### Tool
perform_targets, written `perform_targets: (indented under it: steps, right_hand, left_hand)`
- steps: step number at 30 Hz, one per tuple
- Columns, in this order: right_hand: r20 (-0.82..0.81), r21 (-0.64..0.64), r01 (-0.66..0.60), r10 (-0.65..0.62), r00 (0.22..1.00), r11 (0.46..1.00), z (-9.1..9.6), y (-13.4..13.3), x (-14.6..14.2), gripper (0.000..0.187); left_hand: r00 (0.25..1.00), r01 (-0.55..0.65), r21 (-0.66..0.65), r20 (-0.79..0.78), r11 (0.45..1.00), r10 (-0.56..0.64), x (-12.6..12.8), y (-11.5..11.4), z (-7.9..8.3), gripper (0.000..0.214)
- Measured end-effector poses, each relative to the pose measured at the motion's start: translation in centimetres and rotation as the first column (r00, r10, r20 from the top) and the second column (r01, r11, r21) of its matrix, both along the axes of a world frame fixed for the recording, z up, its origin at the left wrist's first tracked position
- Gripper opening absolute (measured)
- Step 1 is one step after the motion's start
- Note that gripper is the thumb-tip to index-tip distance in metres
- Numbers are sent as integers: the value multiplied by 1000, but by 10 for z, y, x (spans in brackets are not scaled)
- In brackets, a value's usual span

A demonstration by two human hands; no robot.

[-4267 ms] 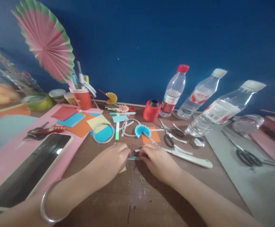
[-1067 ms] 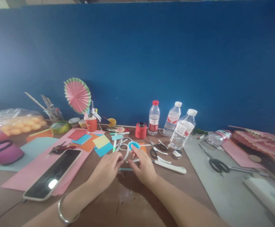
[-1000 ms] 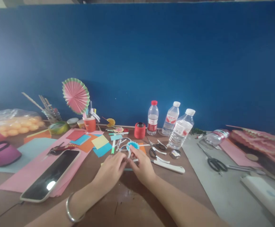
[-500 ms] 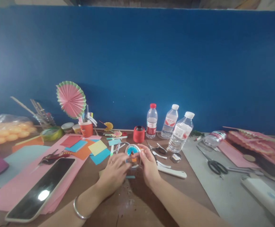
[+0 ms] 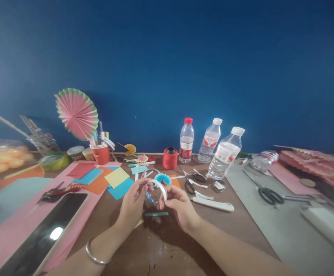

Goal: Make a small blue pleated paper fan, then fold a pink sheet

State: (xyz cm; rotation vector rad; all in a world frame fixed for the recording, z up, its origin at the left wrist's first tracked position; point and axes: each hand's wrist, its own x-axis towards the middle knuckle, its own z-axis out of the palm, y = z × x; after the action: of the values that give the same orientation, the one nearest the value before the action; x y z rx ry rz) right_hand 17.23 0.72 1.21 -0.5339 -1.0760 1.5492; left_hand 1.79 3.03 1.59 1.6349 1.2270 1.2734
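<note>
A roll of tape (image 5: 160, 187), a white ring with blue on its inner side, is held tilted between my two hands above the table. My left hand (image 5: 132, 203) pinches its left edge. The thumb and fingers of my right hand (image 5: 181, 207) close on its right edge. Just behind the roll lies a small blue folded paper fan (image 5: 163, 178) on a thin white stick, beside an orange paper piece (image 5: 176, 181). On the table below my hands rests a narrow teal strip (image 5: 156, 214).
Scissors (image 5: 190, 186), white strips and a white-handled knife (image 5: 214, 204) lie to the right. Water bottles (image 5: 224, 155) and a red thread spool (image 5: 170, 158) stand behind. At left are coloured papers (image 5: 117, 178), a phone (image 5: 44, 234) and a red cup (image 5: 100, 154) holding a large pink fan (image 5: 77, 115).
The roll has turned from facing me to a slant, and both hands now grip its edges. The blue fan, seen through the ring before, shows behind it. The view has shifted down slightly.
</note>
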Motion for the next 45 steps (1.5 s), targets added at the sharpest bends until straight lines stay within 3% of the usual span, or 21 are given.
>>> perform_targets:
  steps: [3,10,13,16,20,24,27,37,42,45]
  right_hand:
    - [17,4,-5,5,1000,1000,-3,1,1,8]
    - [156,39,37,-43,987,999,-1,3,2,36]
    - [163,31,53,-57,985,998,0,3,1,31]
    - [173,-14,92,-88,981,996,1,2,1,14]
    - [169,-20,104,-99,981,994,3,1,0,12]
    - [59,-27,68,-66,996,997,1,2,0,14]
    - [4,-35,52,-52,999,998,-4,4,1,13]
    - [41,49,75,-77,996,996,-3,6,3,19]
    - [236,112,25,-51,970,993,0,3,5,24]
    - [345,144,-3,-47,937,990,0,1,5,17]
  left_hand:
    - [999,-9,43,-43,999,11,-2,-1,1,19]
    - [983,-1,284,-176,959,54,-5,-6,0,17]
    - [981,2,313,-185,950,59,-5,-9,1,18]
    - [983,-43,271,-159,962,88,-4,-10,3,14]
    - [991,-131,206,40,970,125,-1,-4,2,21]
    - [989,-45,123,149,991,27,-2,3,-2,23]
    - [994,-11,106,105,994,0,-4,2,-3,23]
    - [998,38,287,-52,957,-24,-5,-4,-2,15]
    - [979,138,378,-190,915,-70,-7,-7,2,13]
    - [947,231,423,-306,876,-102,-9,-8,3,15]
